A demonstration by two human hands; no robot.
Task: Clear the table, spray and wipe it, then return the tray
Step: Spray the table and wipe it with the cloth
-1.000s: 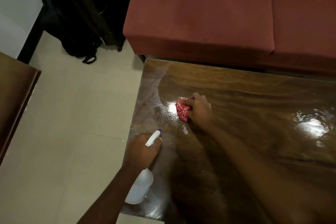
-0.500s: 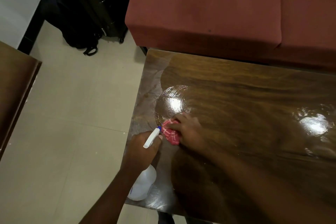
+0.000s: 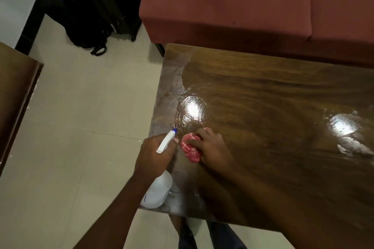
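Observation:
The glossy brown wooden table (image 3: pixel 273 91) fills the right half of the view, wet and shiny in patches. My right hand (image 3: pixel 212 148) grips a bunched red-and-white cloth (image 3: pixel 190 148) and presses it onto the tabletop near the left edge. Just left of it, my left hand (image 3: pixel 154 152) holds a white spray bottle (image 3: pixel 156 190) by the neck, its blue-tipped nozzle pointing up and toward the table. The bottle's body hangs over the table's near-left corner. No tray is in view.
A red sofa (image 3: pixel 242 0) stands right behind the table's far edge. A black bag and suitcase (image 3: pixel 91 6) sit on the tiled floor at upper left. A brown wooden piece of furniture (image 3: pixel 16 95) lines the left edge. Pale tiled floor (image 3: pixel 81 127) lies between.
My right hand has drawn the cloth down the table toward me and the left edge, leaving a wiped swirl behind. My left hand with the bottle has stayed at the table's near-left corner.

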